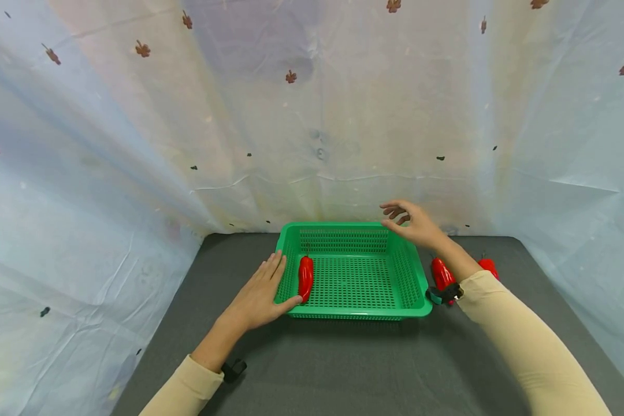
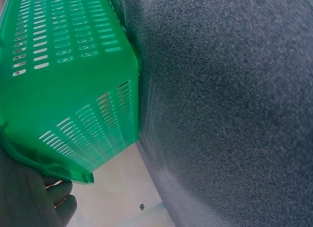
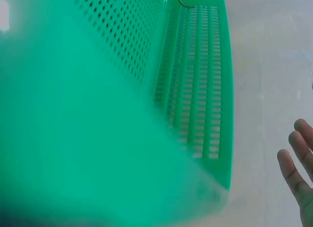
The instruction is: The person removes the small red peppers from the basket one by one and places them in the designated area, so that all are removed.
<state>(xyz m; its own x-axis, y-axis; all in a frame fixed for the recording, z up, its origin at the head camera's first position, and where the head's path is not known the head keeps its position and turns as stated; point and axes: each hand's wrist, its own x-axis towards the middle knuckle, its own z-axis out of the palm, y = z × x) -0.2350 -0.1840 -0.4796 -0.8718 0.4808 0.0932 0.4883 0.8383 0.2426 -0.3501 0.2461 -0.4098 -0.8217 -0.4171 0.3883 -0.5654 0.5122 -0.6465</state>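
A green plastic basket (image 1: pixel 351 312) with slotted walls stands on the dark table. Inside it, along the left wall, lies one red chili pepper (image 1: pixel 305 278). My left hand (image 1: pixel 257 294) rests on the basket's left rim with straight fingers, the thumb at the front left corner close to the pepper. Above the back right corner of the basket is my right hand (image 1: pixel 409 222), its fingers loosely bent and nothing between them. In the right wrist view its fingers (image 3: pixel 293 173) appear apart from the basket wall.
Right of the basket lies a red pepper (image 1: pixel 442 274), partly hidden by the right wrist. Another red pepper (image 1: pixel 487 266) shows beyond the forearm. The dark cloth-covered table (image 1: pixel 353 370) meets a pale patterned sheet (image 1: pixel 343 144) behind and at both sides.
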